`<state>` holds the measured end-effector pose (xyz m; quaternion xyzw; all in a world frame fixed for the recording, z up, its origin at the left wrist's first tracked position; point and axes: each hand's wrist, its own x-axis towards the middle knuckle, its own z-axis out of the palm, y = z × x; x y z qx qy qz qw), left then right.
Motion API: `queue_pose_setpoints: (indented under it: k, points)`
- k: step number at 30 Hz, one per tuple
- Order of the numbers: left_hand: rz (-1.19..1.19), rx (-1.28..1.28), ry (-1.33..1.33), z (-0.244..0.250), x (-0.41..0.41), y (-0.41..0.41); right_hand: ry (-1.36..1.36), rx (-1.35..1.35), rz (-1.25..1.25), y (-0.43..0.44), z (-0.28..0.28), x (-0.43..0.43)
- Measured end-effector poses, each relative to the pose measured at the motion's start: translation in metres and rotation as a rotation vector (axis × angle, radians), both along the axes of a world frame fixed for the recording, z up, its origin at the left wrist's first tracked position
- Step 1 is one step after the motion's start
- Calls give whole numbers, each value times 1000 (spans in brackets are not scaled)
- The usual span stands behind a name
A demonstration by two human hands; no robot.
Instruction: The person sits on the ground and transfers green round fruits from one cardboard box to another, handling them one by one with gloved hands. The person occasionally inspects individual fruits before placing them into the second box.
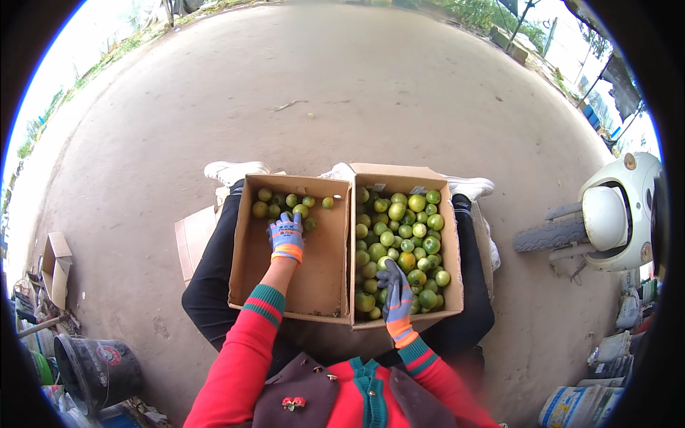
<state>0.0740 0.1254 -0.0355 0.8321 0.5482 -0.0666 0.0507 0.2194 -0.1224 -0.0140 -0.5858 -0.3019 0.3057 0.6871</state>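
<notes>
Two open cardboard boxes stand side by side between the person's legs. In the left cardboard box (316, 289) several small green tomatoes (260, 209) lie towards the far side. My left hand (286, 233), in a grey glove with an orange cuff, reaches palm down into that box and touches tomatoes; its fingertips are partly hidden among them. The right cardboard box (454, 257) is filled with green tomatoes (396, 211), a few of them turning yellow or orange. Over its near part is my right hand (396, 293), gloved alike, with its fingers extended beside a pale green tomato (383, 262); its grip is unclear.
A scooter's front wheel (551, 234) is at the right. At the lower left stands a black bucket (96, 372), with an empty small carton (56, 270) beyond it. White buckets (578, 406) are at the lower right. Flattened cardboard (193, 241) lies beside the left leg.
</notes>
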Motion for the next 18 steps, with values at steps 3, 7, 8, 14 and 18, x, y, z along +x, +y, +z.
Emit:
queue_pose_setpoints:
  k: [3, 7, 8, 14, 18]
  points:
    - [108, -126, -94, 10, 6, -3, -72, -44, 53, -2, -6, 3]
    - [299, -583, -469, 6, -10, -7, -374, -194, 241, 12, 19, 9]
    - [376, -705, -749, 6, -10, -13, -680, -198, 253, 23, 32, 9]
    - [300, -1100, -1312, 39, 13, -69, -1050, -205, 382, 80, 53, 6]
    - [173, -442, -1160, 29, 18, -40, -785, -105, 103, 92, 29, 54]
